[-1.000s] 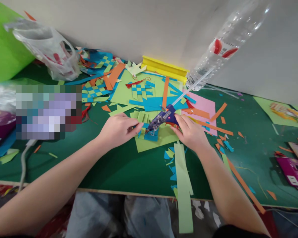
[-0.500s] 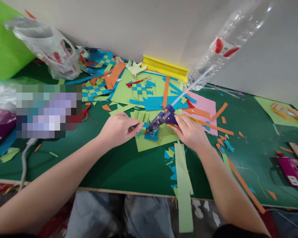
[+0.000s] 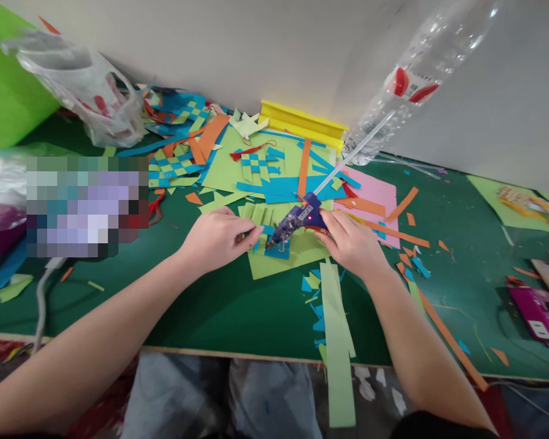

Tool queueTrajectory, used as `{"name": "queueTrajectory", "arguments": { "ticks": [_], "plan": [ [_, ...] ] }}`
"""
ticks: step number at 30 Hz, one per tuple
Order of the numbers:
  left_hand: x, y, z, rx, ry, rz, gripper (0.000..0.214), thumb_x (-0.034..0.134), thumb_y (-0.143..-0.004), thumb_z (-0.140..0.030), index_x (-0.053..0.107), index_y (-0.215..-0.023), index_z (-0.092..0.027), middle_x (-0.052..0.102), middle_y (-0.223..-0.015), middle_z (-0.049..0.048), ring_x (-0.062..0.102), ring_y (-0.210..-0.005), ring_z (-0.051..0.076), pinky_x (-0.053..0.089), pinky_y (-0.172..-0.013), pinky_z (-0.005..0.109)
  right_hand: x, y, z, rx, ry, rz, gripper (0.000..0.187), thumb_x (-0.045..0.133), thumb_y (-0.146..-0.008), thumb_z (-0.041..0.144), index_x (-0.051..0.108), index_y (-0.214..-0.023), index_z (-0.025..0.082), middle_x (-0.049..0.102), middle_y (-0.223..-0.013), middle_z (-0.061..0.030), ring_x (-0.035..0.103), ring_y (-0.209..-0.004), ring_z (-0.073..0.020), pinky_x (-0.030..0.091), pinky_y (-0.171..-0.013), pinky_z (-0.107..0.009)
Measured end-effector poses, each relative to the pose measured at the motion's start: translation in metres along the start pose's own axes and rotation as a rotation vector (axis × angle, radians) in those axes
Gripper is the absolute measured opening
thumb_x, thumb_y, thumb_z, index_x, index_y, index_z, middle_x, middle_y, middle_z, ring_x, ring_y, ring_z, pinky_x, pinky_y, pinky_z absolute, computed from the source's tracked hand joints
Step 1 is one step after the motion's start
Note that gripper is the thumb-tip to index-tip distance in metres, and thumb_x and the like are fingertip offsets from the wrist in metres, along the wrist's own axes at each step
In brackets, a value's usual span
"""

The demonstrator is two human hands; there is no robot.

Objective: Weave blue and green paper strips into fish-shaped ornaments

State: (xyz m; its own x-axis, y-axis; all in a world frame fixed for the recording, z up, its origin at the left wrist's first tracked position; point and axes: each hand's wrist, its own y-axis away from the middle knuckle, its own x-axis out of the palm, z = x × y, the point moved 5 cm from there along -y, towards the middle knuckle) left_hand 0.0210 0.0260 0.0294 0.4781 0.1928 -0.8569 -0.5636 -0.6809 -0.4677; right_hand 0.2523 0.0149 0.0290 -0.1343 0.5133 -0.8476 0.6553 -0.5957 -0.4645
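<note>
My right hand (image 3: 354, 241) is wrapped around the handle of a blue hot glue gun (image 3: 302, 218), with a long clear glue stick (image 3: 354, 151) poking out of its back. The gun's nozzle points down and left onto a blue paper piece (image 3: 278, 250). My left hand (image 3: 222, 239) pinches a small blue and green paper strip piece (image 3: 267, 230) beside the nozzle; the fingers partly hide it. Beneath both lies a light green paper sheet (image 3: 297, 261) with folded green strips (image 3: 256, 213) at its upper left.
Woven blue-green paper pieces (image 3: 171, 164) and orange strips lie at the back. A yellow holder (image 3: 304, 124) and a large plastic bottle (image 3: 405, 91) stand by the wall. Long pale green strips (image 3: 338, 353) overhang the table's front edge. A plastic bag (image 3: 91, 91) stands back left.
The whole view has shifted very slightly. Both hands, the glue gun and the paper stay in nearly the same places.
</note>
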Motion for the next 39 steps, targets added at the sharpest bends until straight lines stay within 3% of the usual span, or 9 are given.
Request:
{"name": "queueTrajectory", "arguments": {
  "ticks": [7, 14, 26, 28, 31, 34, 39],
  "plan": [
    [0.0, -0.001, 0.0, -0.011, -0.013, 0.016, 0.045, 0.044, -0.095, -0.033, 0.047, -0.052, -0.019, 0.047, -0.044, -0.0032, 0.053, -0.047, 0.012, 0.049, -0.066, 0.028, -0.003, 0.002, -0.001, -0.004, -0.007, -0.03, 0.039, 0.048, -0.096, 0.029, 0.055, -0.125, 0.003, 0.068, -0.104, -0.0186, 0.067, -0.092, -0.0245, 0.057, -0.068, -0.034],
    [0.0, -0.002, -0.001, -0.026, -0.007, 0.033, 0.046, 0.043, -0.095, -0.033, 0.049, -0.051, -0.019, 0.049, -0.044, -0.0032, 0.052, -0.047, 0.011, 0.048, -0.065, 0.028, -0.002, 0.004, -0.006, 0.053, -0.045, 0.007, 0.043, 0.049, -0.095, 0.035, 0.053, -0.13, 0.01, 0.069, -0.106, -0.0166, 0.067, -0.095, -0.0263, 0.058, -0.071, -0.037],
    [0.0, -0.002, -0.002, -0.011, 0.007, 0.025, 0.044, 0.045, -0.094, -0.032, 0.053, -0.053, -0.019, 0.052, -0.045, -0.0029, 0.056, -0.048, 0.011, 0.048, -0.066, 0.028, -0.013, 0.005, -0.016, 0.059, 0.014, -0.136, 0.041, 0.057, -0.087, 0.033, 0.056, -0.121, 0.011, 0.071, -0.105, -0.0147, 0.068, -0.093, -0.0263, 0.057, -0.07, -0.037],
    [0.0, -0.002, -0.002, -0.01, 0.032, 0.011, 0.039, 0.046, -0.094, -0.032, 0.058, -0.059, -0.019, 0.058, -0.048, -0.0027, 0.058, -0.05, 0.012, 0.049, -0.066, 0.028, -0.013, 0.007, -0.022, 0.115, -0.008, -0.11, 0.042, 0.056, -0.086, 0.032, 0.055, -0.123, 0.013, 0.07, -0.107, -0.0144, 0.067, -0.097, -0.0283, 0.057, -0.076, -0.04],
    [-0.003, -0.002, -0.004, -0.023, 0.129, -0.015, 0.025, 0.047, -0.094, -0.033, 0.068, -0.087, -0.02, 0.068, -0.06, -0.0027, 0.062, -0.055, 0.013, 0.05, -0.069, 0.028, -0.013, 0.011, -0.035, 0.189, -0.04, -0.09, 0.045, 0.057, -0.084, 0.034, 0.054, -0.124, 0.015, 0.068, -0.11, -0.0143, 0.065, -0.103, -0.0308, 0.055, -0.083, -0.043],
    [-0.006, -0.002, -0.005, -0.039, 0.212, -0.023, 0.027, 0.045, -0.095, -0.031, 0.063, -0.111, -0.019, 0.071, -0.068, -0.0027, 0.064, -0.06, 0.012, 0.05, -0.073, 0.028, -0.014, 0.018, -0.049, 0.246, -0.026, -0.128, 0.045, 0.056, -0.082, 0.035, 0.053, -0.122, 0.016, 0.068, -0.108, -0.0143, 0.065, -0.1, -0.0306, 0.054, -0.082, -0.043],
    [-0.008, -0.002, 0.0, -0.074, 0.122, -0.037, 0.027, 0.043, -0.094, -0.03, 0.066, -0.104, -0.02, 0.07, -0.065, -0.0028, 0.06, -0.055, 0.011, 0.05, -0.072, 0.028, -0.011, 0.03, -0.075, 0.402, 0.02, -0.132, 0.046, 0.054, -0.081, 0.042, 0.053, -0.119, 0.017, 0.067, -0.104, -0.0137, 0.065, -0.095, -0.0297, 0.053, -0.08, -0.042]
  ]
}}
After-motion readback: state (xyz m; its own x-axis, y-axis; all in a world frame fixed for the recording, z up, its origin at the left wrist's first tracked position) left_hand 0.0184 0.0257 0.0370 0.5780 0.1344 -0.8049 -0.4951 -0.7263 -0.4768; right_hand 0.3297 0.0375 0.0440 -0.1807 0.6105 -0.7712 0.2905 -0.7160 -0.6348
